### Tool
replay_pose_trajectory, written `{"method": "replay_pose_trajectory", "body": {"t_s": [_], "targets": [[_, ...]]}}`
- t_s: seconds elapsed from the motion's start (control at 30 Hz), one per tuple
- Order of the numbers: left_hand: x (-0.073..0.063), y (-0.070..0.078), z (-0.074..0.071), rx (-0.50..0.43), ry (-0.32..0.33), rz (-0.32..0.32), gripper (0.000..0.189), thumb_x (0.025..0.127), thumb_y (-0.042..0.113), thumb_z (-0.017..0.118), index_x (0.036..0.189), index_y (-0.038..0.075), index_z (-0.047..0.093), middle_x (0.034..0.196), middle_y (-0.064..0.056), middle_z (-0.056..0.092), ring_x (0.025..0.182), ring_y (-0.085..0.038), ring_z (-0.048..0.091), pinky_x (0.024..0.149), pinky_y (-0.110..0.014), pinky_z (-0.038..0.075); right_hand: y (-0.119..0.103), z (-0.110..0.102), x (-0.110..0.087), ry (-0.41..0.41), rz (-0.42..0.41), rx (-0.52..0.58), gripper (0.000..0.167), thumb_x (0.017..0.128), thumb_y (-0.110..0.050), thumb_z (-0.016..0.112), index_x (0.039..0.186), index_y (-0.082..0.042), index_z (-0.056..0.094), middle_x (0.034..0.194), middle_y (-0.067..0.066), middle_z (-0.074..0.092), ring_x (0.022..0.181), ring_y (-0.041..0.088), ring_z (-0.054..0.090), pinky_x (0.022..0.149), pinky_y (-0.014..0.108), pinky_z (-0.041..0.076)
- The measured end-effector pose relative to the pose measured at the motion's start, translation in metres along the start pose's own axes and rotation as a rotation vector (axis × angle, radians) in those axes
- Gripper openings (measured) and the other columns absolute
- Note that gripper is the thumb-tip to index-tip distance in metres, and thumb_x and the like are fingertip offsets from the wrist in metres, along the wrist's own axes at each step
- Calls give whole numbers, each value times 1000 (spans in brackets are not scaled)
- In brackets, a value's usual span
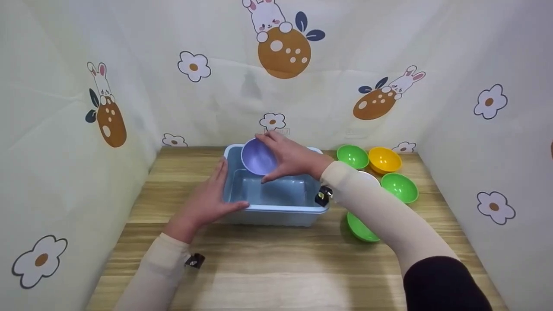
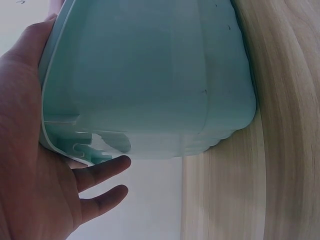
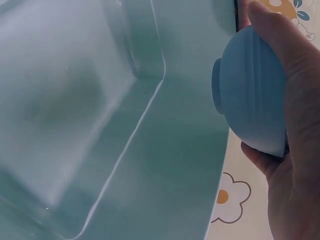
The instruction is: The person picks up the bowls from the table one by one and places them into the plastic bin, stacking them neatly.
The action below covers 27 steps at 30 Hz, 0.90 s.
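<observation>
A pale blue plastic tub (image 1: 281,209) stands on the wooden table. My right hand (image 1: 293,156) grips a purple bowl (image 1: 255,156) by its rim, thumb on one side and fingers on the other. The bowl is tilted above the back left part of the tub, its hollow facing the head camera. In the right wrist view the bowl (image 3: 255,92) looks bluish, its foot towards the tub wall. My left hand (image 1: 207,196) rests at the tub's front left corner. Its thumb lies on the front rim, and its fingers (image 2: 102,172) stretch straight along the left side.
To the right of the tub are green bowls (image 1: 399,188), a yellow bowl (image 1: 385,160) and a white bowl (image 1: 370,176) partly hidden by the right forearm. The nearest green bowl (image 1: 360,229) is also partly covered. Patterned cloth walls (image 1: 233,99) enclose the wooden table (image 1: 259,268).
</observation>
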State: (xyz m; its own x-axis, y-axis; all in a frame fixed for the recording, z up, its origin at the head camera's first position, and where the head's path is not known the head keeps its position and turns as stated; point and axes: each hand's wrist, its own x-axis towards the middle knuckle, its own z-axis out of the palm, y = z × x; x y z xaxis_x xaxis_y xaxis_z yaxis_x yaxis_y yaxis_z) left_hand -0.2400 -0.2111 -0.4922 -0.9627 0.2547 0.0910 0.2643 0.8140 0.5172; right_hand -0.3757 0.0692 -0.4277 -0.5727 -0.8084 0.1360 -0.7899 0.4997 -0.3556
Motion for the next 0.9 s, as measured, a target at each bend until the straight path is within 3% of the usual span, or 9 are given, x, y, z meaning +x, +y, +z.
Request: {"method": "replay_pose_trajectory", "body": {"t_s": [0.3,0.47,0.77,0.9], "targets": [[0,0,0,2,3,-5,145,80,95,69,179,10,4,186,-12,2,157,-53,38,117,-71,44,1,7,11,-66,-12,27,127,78,-65,95,175,-15,30,156,9,47,135,22,53,112,36,53],[0,-1,2,-22,3,10,143,82,91,71,178,7,6,186,-14,3,161,-51,32,122,-68,39,3,15,15,-98,3,37,124,78,-65,94,174,-16,32,154,8,48,133,21,53,111,37,54],[0,1,1,-24,-6,4,141,84,90,70,178,8,5,186,-14,3,160,-52,32,120,-71,41,4,33,19,-135,-20,8,125,79,-64,94,174,-12,32,154,11,46,133,23,54,113,38,53],[0,0,1,-24,-2,4,142,83,91,70,178,8,5,185,-15,4,160,-52,34,120,-70,42,3,40,20,-178,-9,6,125,80,-65,92,175,-13,29,162,11,42,140,24,51,118,41,50]]}}
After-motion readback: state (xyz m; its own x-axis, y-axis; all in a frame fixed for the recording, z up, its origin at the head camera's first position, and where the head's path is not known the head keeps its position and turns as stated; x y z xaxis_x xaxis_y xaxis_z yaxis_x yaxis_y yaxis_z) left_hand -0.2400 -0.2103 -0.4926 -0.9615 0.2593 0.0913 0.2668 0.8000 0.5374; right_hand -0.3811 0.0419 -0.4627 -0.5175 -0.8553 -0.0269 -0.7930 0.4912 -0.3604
